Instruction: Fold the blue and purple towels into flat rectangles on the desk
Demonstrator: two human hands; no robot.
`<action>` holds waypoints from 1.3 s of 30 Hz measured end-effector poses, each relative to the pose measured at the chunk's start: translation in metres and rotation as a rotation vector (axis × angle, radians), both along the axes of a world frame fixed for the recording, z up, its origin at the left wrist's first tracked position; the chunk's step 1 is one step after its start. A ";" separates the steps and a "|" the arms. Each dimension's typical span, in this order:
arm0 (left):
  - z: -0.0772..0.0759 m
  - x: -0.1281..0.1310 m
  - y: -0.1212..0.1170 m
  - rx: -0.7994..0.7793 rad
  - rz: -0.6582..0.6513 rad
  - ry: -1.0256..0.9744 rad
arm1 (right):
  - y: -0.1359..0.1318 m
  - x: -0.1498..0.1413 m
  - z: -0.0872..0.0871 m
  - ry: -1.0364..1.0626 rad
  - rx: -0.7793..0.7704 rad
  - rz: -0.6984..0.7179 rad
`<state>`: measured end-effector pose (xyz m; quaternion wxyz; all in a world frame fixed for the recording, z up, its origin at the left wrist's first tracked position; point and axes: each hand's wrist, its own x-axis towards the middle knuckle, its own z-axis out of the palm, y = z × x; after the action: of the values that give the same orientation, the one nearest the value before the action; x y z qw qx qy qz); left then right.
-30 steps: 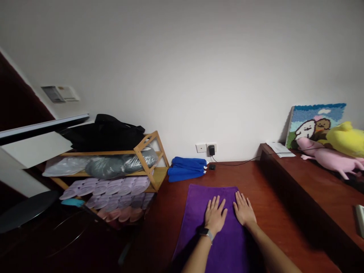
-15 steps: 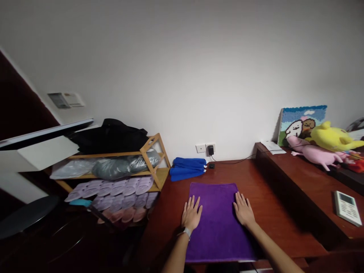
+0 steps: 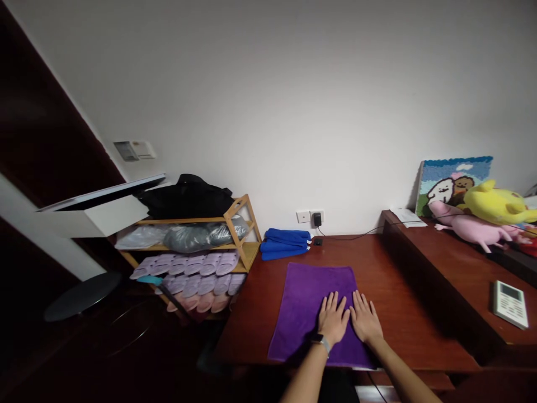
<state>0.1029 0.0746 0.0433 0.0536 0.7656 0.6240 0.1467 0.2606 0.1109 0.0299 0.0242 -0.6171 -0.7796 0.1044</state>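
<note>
A purple cloth (image 3: 302, 308), like a small towel, lies spread flat on the reddish-brown wooden desk (image 3: 403, 324). My left hand (image 3: 333, 320) rests palm down on its right half, fingers stretched out, with a watch on the wrist. Close beside it, my right hand (image 3: 366, 317) lies flat across the cloth's right edge, its fingers also extended. Neither hand grips anything. Behind the cloth, near the wall, sits a stack of folded blue cloths (image 3: 286, 244) with small white tags.
A wooden rack (image 3: 247, 246) with lilac slippers (image 3: 205, 263) and a black bag (image 3: 188, 197) stands left of the desk. A plugged-in black adapter (image 3: 317, 219) trails a cable. On the raised right ledge are plush toys (image 3: 495, 202), a picture (image 3: 455, 173) and a white keypad device (image 3: 510, 303).
My left hand has moved right, from the cloth's left edge to near my right hand. My right hand stays by the right edge. The view has turned slightly left.
</note>
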 end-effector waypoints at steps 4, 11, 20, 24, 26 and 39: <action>-0.002 -0.020 -0.015 -0.031 0.067 0.004 | -0.002 0.000 0.000 0.008 0.007 -0.008; 0.001 -0.136 -0.073 -0.116 0.415 0.162 | 0.001 -0.003 -0.004 -0.039 0.022 -0.027; -0.001 -0.141 -0.088 -0.079 0.422 0.183 | -0.032 -0.004 0.010 -0.015 0.057 -0.078; 0.000 -0.146 -0.087 -0.082 0.432 0.179 | -0.061 0.004 -0.015 0.001 0.103 -0.050; 0.004 -0.147 -0.089 -0.101 0.437 0.167 | -0.066 0.009 -0.030 -0.009 0.136 -0.031; -0.015 0.021 -0.072 0.023 0.047 -0.178 | -0.061 0.012 -0.055 -0.111 0.188 0.029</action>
<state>0.1244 0.0022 0.0283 0.0966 0.7353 0.6328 0.2226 0.2730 0.0495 -0.0252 0.0373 -0.6057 -0.7948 -0.0033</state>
